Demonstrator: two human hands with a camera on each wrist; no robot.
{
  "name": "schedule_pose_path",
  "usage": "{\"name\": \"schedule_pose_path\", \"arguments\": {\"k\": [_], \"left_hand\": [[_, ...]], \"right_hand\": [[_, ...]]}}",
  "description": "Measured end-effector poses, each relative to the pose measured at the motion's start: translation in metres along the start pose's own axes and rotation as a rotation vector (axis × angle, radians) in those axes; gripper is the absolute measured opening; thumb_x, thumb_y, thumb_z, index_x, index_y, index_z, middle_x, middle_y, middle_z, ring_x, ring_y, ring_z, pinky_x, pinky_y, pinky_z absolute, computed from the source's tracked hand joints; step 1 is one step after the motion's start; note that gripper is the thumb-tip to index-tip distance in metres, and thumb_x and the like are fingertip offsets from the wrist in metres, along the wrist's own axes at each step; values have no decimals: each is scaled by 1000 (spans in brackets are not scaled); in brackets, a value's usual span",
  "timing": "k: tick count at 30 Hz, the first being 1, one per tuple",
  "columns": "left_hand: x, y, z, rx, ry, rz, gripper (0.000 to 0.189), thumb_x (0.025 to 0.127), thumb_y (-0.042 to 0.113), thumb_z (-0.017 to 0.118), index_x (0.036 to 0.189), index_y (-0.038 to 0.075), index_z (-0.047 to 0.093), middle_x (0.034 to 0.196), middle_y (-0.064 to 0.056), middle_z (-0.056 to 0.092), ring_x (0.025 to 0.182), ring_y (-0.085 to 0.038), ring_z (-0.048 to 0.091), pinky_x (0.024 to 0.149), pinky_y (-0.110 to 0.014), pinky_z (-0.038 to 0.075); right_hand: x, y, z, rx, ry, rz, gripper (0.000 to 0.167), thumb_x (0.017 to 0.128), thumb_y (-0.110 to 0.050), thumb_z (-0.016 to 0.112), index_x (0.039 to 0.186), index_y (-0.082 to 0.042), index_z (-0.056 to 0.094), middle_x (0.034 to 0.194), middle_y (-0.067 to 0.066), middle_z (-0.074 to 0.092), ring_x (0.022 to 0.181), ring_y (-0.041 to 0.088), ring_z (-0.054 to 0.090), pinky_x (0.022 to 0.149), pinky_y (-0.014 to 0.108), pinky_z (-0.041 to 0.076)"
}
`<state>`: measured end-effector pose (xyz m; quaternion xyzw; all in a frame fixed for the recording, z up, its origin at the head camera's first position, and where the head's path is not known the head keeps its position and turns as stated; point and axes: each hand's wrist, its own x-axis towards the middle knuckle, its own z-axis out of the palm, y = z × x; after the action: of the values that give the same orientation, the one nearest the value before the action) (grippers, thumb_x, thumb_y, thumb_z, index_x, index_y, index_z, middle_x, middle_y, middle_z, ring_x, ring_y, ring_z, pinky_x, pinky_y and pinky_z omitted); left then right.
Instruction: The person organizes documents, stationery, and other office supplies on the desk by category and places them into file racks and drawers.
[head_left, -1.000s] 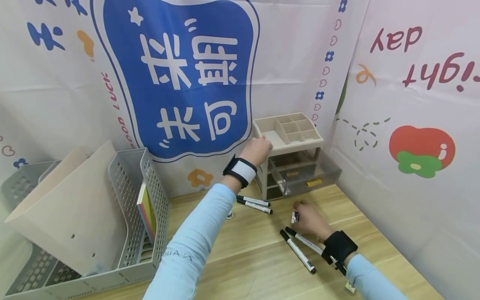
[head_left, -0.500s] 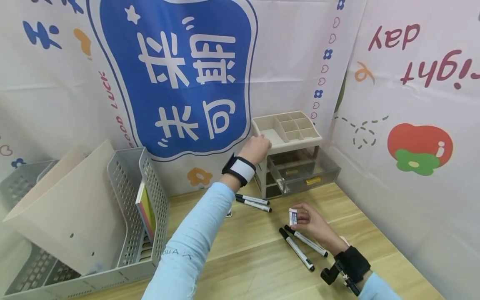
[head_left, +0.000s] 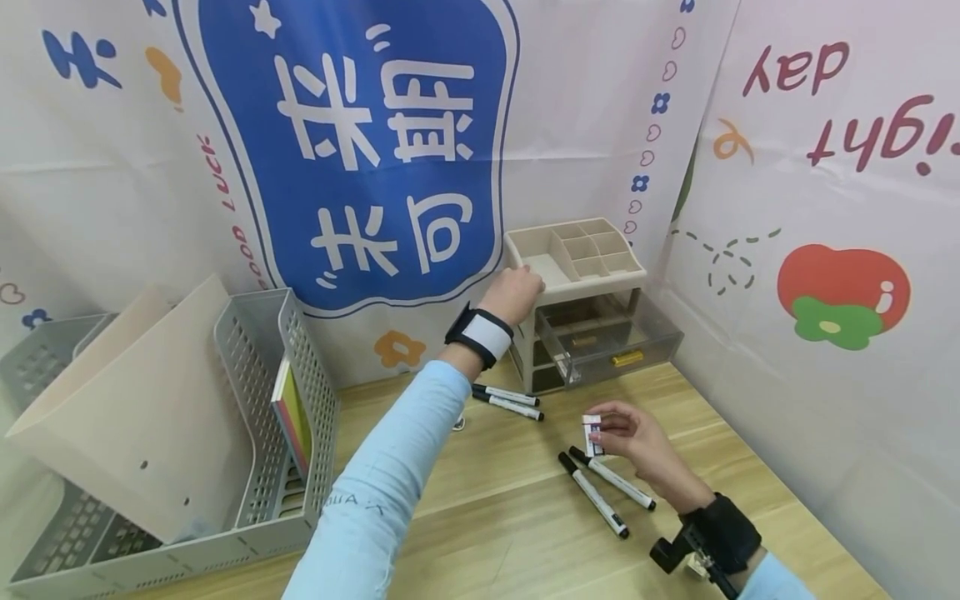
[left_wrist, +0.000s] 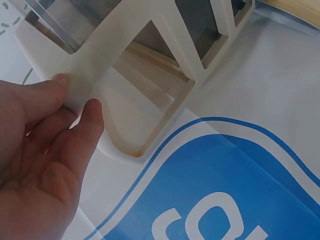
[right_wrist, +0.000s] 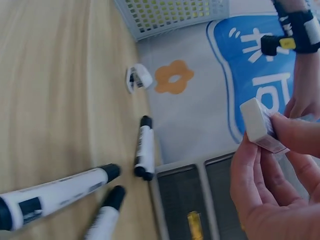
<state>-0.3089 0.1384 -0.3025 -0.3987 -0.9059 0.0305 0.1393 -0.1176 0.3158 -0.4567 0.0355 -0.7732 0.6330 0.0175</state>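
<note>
Pinching the eraser [head_left: 592,435] by its sides — probably light, softish — are my right fingers [right_wrist: 247,172]; my left fingers [left_wrist: 91,120] grip the organizer [head_left: 592,287].

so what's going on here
A person is working with both hands at a table. The left hand grips the top edge of a desk organizer, whose clear drawer stands pulled out. The right hand holds a small white block between its fingers, off the table. Two markers lie near that hand, and two other markers lie by the organizer.
</note>
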Motion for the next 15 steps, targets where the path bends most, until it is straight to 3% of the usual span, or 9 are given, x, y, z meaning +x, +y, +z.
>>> {"name": "schedule_pose_path", "arguments": {"k": [4,9,15], "left_hand": [[0,-1,0,-2,-12,-10,25,99,0,53,105,7,76,107,-14,74,96,-28,70,86,-41,56],[0,-1,0,-2,-22,-19,26,100,0,52,108,8,76,109,-14,74,99,-28,69,89,-41,56],[1,-2,0,-9,-14,-19,27,99,-1,52,108,8,75,111,-14,74,102,-30,69,90,-42,56]], "right_hand": [[-1,-20,1,-99,18,-59,38,88,-5,72,122,6,61,107,20,69,87,8,68,76,26,58],[1,-51,-3,-214,57,-119,32,90,-11,72,120,-4,65,107,16,71,89,9,69,77,27,58],[20,-92,-18,-263,113,-233,30,90,-4,70,119,1,64,107,20,70,87,6,68,77,22,58]]}}
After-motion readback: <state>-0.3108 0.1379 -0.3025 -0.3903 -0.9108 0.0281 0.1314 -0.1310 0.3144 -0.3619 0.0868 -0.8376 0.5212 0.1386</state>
